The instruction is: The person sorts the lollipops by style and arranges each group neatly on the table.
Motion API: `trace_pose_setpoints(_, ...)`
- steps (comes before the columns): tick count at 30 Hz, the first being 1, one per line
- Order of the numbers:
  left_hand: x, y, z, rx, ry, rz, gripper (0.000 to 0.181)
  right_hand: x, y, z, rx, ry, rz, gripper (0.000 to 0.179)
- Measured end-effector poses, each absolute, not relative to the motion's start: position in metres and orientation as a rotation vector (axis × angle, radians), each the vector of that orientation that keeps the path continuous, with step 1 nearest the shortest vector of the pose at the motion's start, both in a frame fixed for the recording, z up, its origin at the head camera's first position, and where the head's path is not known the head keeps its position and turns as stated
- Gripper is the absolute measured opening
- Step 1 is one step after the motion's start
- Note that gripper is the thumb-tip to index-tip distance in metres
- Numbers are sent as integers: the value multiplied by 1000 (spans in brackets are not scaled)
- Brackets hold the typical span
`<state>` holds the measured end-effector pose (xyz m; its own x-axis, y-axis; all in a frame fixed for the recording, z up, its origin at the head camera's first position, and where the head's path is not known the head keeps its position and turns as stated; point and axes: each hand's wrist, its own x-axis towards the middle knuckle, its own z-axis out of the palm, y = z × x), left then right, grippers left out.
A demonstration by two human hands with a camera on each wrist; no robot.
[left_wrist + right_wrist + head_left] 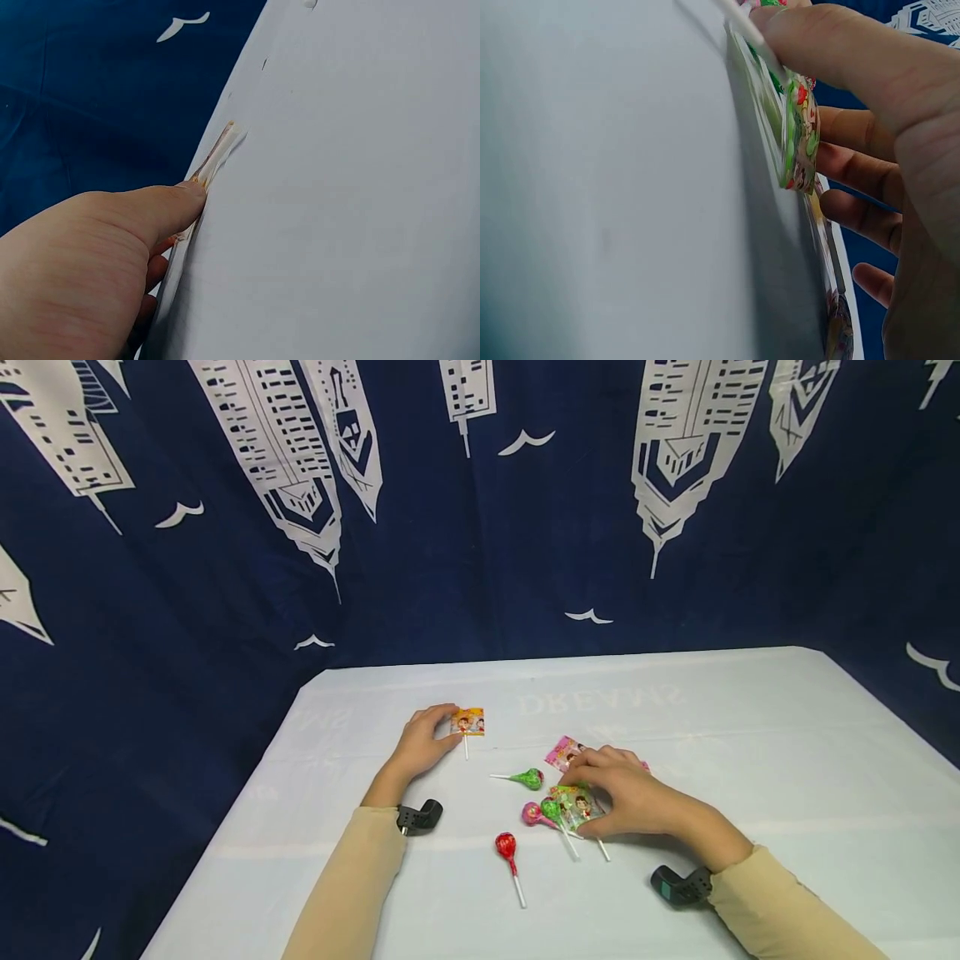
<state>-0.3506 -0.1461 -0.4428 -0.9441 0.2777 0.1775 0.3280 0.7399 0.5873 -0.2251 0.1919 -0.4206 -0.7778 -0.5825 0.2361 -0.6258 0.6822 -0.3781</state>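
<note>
At the far middle of the table in the head view, my left hand point(422, 745) pinches a flat orange-wrapped lollipop point(470, 722) by its left edge, its white stick pointing toward me. The left wrist view has the thumb point(169, 206) pressing on that wrapper point(217, 154). My right hand point(626, 793) holds a green-wrapped lollipop point(581, 807) between thumb and fingers; in the right wrist view the thumb lies against a white stick. Partly hidden behind this hand is a pink wrapper point(561, 753). A small green lollipop point(551, 810) overlaps the green wrapper, with a pink lollipop point(532, 814) beside it.
Another green lollipop point(531, 778) lies between the hands, stick to the left. Nearer me lies a red lollipop point(506, 845). All rest on a white-covered table point(787, 760), with a dark blue printed curtain point(487, 552) behind it.
</note>
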Motion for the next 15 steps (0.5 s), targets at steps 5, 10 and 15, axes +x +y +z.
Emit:
trace_pose_setpoints(5, -350, -146, -441, -499, -2855, -979, 52, -225, 192, -420, 999, -2804, 703, 51)
trace_pose_setpoints(10, -349, -146, -440, -495, -2844, -978, 53, -226, 192, -419, 995, -2793, 728, 51)
trace_pose_setpoints(15, -350, -146, -442, -493, -2842, -986, 53, -227, 193, -418, 997, -2795, 752, 50)
